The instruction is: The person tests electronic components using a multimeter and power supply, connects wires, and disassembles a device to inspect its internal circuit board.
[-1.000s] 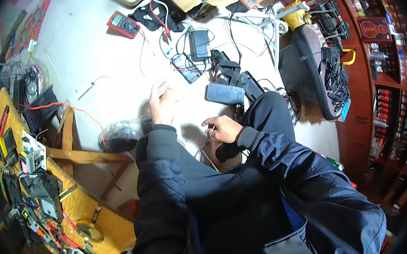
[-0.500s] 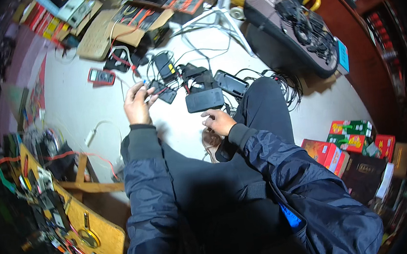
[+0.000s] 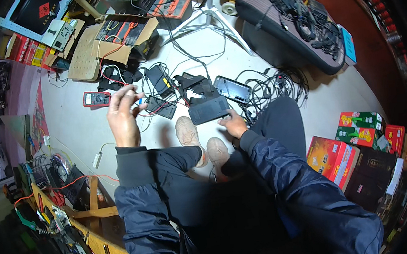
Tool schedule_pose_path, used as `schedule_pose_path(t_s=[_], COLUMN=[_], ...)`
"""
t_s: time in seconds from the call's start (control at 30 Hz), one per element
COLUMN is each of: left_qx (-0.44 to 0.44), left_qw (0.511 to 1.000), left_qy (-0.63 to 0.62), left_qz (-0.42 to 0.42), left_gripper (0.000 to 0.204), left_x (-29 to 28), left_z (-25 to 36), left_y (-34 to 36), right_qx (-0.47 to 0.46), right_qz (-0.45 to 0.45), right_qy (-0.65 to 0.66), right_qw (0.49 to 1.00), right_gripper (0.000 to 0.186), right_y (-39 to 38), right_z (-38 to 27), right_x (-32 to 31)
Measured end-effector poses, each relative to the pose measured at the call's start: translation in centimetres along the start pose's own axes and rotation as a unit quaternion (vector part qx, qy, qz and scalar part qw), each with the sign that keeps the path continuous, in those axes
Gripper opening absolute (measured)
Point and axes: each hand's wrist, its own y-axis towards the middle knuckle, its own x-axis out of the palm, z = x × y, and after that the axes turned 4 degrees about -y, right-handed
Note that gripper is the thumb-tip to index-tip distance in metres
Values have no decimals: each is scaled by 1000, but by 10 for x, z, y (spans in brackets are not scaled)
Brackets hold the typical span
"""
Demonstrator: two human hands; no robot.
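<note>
My left hand (image 3: pixel 123 116) is raised over the floor, its fingertips pinched on a small blue-tipped piece (image 3: pixel 141 101) whose kind is too small to tell. Behind it lies a red-rimmed multimeter (image 3: pixel 96 98), with a black adapter (image 3: pixel 161 107) to its right. My right hand (image 3: pixel 235 125) is at the near right corner of a flat black case (image 3: pixel 209 110), thumb and forefinger apart around that corner. Whether they touch it is unclear. An open black plastic shell (image 3: pixel 232 89) rests just beyond. Another black box with a yellow label (image 3: pixel 160 81) lies among thin wires.
Tangled black cables (image 3: pixel 278 88) spread on the right, below a padded seat (image 3: pixel 284 26) heaped with cords. A white stand (image 3: pixel 210 16) and a cardboard box (image 3: pixel 139 42) are at the back. Left is a wooden bench (image 3: pixel 84 236) with tools; right, red cartons (image 3: pixel 331 158).
My left hand has moved left and nearer, carrying the blue-tipped piece. My right hand has shifted right and reached closer to the black case. The view has tilted, and both shoes now show.
</note>
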Motion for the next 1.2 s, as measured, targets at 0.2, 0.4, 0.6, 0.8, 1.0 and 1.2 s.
schedule_pose_path(t_s=[0.2, 0.4, 0.6, 0.8, 1.0, 1.2], left_qx=[-4, -21, -36, -24, -9, -8], left_qw=[998, 998, 997, 997, 998, 998], left_qy=[-19, -52, -72, -71, -57, -58], left_qz=[-61, -24, -7, 23, 9, 14], left_gripper=[24, 27, 27, 28, 28, 25], left_x=[37, 45, 46, 43, 42, 39], left_z=[17, 33, 37, 38, 36, 34], left_y=[16, 33, 40, 36, 39, 39], right_qx=[239, 327, 324, -107, -84, -6], right_qz=[-6, 24, 24, 191, 92, -15], right_qy=[209, 460, 405, -115, -464, -474], right_qw=[948, 825, 855, 969, 877, 881], right_gripper=[74, 44, 39, 32, 56, 70], right_y=[76, 109, 173, 179, 159, 115], right_z=[25, 34, 1, -43, -35, -8], right_x=[6, 82, 89, 35, 3, 36])
